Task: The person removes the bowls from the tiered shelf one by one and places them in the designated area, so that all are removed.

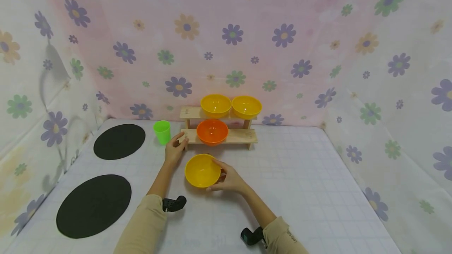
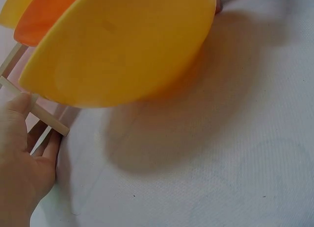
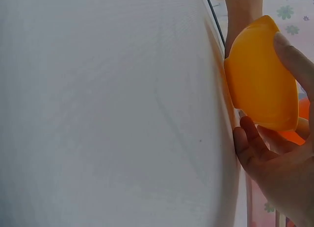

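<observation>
My right hand (image 1: pixel 231 178) holds a yellow bowl (image 1: pixel 203 171) by its right side, the thumb and fingers spread along rim and wall. In the right wrist view that bowl (image 3: pixel 262 75) hovers low over the tabletop or just meets it; I cannot tell which. My left hand (image 1: pixel 174 150) grips the left end of a two-step wooden rack (image 1: pixel 240 136). Seen from the left wrist, the thumb lies on top of the rack's board (image 2: pixel 49 119) and fingers reach beneath it. An orange bowl (image 1: pixel 212 132) sits on the lower step. Two yellow bowls, left (image 1: pixel 215 106) and right (image 1: pixel 246 107), sit on the upper step.
A green cup (image 1: pixel 162 132) stands just left of the rack. Two black round mats, one far (image 1: pixel 119 142) and one near (image 1: pixel 93 206), lie on the left of the white table (image 1: pixel 300 191). Flowered cloth walls (image 1: pixel 219 50) enclose the back and sides.
</observation>
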The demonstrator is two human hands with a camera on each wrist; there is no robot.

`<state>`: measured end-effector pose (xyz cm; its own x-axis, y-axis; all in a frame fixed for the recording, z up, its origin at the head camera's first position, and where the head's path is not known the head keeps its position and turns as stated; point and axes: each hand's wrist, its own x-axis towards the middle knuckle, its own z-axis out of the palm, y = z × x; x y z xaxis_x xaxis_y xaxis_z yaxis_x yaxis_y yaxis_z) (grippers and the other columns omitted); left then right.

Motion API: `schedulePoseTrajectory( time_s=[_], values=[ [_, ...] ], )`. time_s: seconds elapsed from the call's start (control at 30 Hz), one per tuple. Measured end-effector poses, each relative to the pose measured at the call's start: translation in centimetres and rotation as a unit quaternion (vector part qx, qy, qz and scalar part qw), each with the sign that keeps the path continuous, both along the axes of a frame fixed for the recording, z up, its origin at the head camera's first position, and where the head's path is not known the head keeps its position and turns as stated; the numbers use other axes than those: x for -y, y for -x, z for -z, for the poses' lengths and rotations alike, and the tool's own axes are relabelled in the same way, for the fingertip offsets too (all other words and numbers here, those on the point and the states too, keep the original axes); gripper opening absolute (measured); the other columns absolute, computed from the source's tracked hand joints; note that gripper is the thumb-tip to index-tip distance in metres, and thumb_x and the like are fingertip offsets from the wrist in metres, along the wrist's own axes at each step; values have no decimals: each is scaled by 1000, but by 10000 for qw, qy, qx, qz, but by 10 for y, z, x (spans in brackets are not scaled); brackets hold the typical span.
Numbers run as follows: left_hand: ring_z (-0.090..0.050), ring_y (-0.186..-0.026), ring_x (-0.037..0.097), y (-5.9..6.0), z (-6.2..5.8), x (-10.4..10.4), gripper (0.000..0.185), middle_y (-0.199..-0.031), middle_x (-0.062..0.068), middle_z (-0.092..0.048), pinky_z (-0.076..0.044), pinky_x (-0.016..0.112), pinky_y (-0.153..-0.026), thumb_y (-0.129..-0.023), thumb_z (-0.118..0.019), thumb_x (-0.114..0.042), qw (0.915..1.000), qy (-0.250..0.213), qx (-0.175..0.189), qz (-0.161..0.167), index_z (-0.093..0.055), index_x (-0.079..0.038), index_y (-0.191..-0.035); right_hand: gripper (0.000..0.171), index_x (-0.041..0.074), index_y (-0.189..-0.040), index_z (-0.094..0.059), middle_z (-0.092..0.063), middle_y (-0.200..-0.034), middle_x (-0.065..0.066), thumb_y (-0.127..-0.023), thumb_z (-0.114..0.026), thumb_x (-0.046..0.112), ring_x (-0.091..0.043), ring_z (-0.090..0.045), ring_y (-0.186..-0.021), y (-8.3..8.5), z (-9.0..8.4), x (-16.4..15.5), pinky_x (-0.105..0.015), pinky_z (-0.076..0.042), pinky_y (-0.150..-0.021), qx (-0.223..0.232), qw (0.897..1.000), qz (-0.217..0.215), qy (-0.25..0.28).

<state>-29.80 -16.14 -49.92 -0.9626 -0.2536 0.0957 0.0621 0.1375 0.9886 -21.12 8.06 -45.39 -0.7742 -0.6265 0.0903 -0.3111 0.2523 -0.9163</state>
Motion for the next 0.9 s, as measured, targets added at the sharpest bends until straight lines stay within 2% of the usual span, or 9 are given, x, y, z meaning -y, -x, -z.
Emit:
schedulePoseTrajectory(
  time_s=[0.07, 0.23, 0.3, 0.47, 0.53, 0.67, 0.8, 0.9],
  values=[
    [-51, -109, 27, -1, -1, 0, 44, -136, 14, -51, -41, 10, -73, -90, -64, -18, 10000, -12, 26, 1, -55, -4, -131, 89, -13, -140, -29, -37, -139, -33, -73, -81, 13, -45, -54, -97, 3, 7, 1, -39, -52, -81, 24, 10000, -5, -20],
    [-51, -109, 26, -1, -1, 0, 44, -137, 14, -51, -40, 9, -71, -90, -64, -18, 10000, -16, 11, -16, -55, -4, -131, 94, -5, -142, -33, -42, -139, -26, -70, -84, 28, -32, -56, -94, 14, 32, 1, -25, -51, -79, -138, 9998, 95, -75],
    [-52, -105, 23, 0, -1, 0, 44, -135, 15, -52, -40, 7, -70, -90, -64, -18, 10000, -34, -44, -26, -55, -3, -130, 94, -5, -143, -33, -41, -139, -26, -71, -84, 29, -33, -56, -94, 11, 26, 1, -27, -51, -80, -121, 9998, 80, -100],
    [-52, -97, 17, 0, 0, 0, 43, -134, 15, -53, -42, 8, -68, -90, -64, -16, 10000, -31, -62, -25, -56, -3, -130, 93, -4, -144, -31, -39, -141, -26, -73, -82, 27, -35, -55, -96, 11, 25, 2, -34, -52, -83, -44, 9998, 50, -192],
    [-52, -100, 21, 0, -1, 0, 43, -135, 14, -52, -42, 9, -69, -90, -64, -15, 10000, -29, -29, -28, -56, -3, -130, 95, 2, -145, -32, -40, -142, -21, -72, -82, 36, -28, -54, -96, 15, 34, 2, -27, -50, -82, -101, 9996, 99, -263],
    [-52, -107, 27, 1, 0, 0, 43, -135, 15, -52, -42, 12, -75, -89, -65, -16, 10000, -11, -40, -57, -56, -3, -130, 94, 10, -145, -36, -43, -140, -16, -70, -82, 42, -24, -53, -97, 14, 32, 0, -24, -49, -81, -172, 9988, 235, -396],
    [-51, -110, 28, 0, -1, 0, 44, -135, 15, -52, -42, 13, -76, -89, -65, -16, 10000, -24, -53, -28, -56, -2, -130, 84, 9, -141, -41, -46, -136, -16, -73, -81, 34, -28, -55, -103, 17, 25, -1, -31, -52, -80, -362, 9972, 561, -327],
    [-50, -112, 31, -4, -9, -1, 43, -136, 18, -50, -41, 10, -74, -90, -64, -12, 9999, -109, -47, 47, -54, 1, -130, 72, 4, -137, -43, -45, -136, -21, -77, -79, 23, -37, -54, -108, 18, 12, -3, -42, -51, -83, -367, 9954, 888, -43]
  ],
)
